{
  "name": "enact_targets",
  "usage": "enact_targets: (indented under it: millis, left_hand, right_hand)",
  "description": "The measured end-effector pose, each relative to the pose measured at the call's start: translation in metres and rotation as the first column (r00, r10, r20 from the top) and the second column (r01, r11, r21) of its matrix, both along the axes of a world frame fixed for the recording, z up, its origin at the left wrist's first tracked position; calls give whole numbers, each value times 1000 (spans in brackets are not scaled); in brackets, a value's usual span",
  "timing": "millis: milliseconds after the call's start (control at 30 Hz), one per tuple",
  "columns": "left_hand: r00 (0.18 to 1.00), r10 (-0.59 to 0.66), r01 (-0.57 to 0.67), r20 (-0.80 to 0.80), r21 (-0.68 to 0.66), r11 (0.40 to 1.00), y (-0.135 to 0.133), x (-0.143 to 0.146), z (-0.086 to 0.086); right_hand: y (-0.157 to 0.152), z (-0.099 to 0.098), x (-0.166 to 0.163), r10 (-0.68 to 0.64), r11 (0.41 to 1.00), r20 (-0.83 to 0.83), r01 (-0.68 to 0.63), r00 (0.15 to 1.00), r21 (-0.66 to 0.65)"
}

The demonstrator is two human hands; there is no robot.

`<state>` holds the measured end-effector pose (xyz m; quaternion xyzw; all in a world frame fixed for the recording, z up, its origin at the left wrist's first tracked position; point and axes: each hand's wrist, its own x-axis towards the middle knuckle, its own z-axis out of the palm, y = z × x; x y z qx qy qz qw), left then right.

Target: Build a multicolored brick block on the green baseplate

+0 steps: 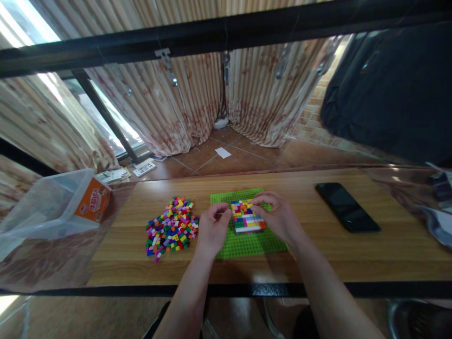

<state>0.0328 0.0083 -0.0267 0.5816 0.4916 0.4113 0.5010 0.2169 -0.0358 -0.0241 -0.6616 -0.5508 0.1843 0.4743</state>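
A green baseplate (252,245) lies on the wooden table (318,254) in front of me. On it stands a small block of stacked coloured bricks (247,217). My left hand (213,228) rests at the block's left side with its fingers curled and pinched near the top edge. My right hand (277,214) curls over the block's right and far side, fingertips touching the bricks. Whether either hand holds a loose brick is too small to tell. A heap of loose coloured bricks (172,227) lies left of the plate.
A black phone (347,207) lies on the table at the right. A clear plastic box (45,207) with an orange label stands off the table's left end. Curtains and a tiled floor lie beyond the far edge. A dark bag hangs at the upper right.
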Motion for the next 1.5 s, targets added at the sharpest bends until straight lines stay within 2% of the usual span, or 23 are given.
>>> enact_targets:
  millis: [200, 300, 400, 567, 733, 933, 1333, 1500]
  left_hand:
    - [999, -36, 36, -21, 3, 999, -3, 0, 6]
    - [999, -48, 48, -21, 11, 999, -4, 0, 6]
    - [998, -56, 57, -37, 19, 998, -4, 1, 6]
    - [997, -58, 59, -53, 19, 998, -4, 1, 4]
    - [995, -62, 64, -73, 32, 997, -5, 2, 5]
    - [995, -64, 66, -76, 26, 997, -6, 3, 6]
    - [994, -24, 28, -109, 42, 999, -10, 6, -3]
    - [993, -37, 43, -116, 43, 998, -10, 5, -2]
  right_hand:
    - [1, 0, -3, -31, 999, -1, 31, 1000, -45]
    - [3, -4, -4, -42, 999, -60, 41, 997, -10]
    - [5, -9, -3, -52, 998, -165, 46, 985, -41]
    - [10, -13, -6, -104, 988, -424, 45, 900, -147]
    - [13, -7, -13, -113, 986, -609, 14, 785, -164]
    - [15, -7, -18, -148, 986, -653, 63, 743, -151]
    - [20, -18, -17, -144, 988, -590, 78, 794, -135]
    - [18, -17, -19, -147, 988, -604, 92, 784, -121]
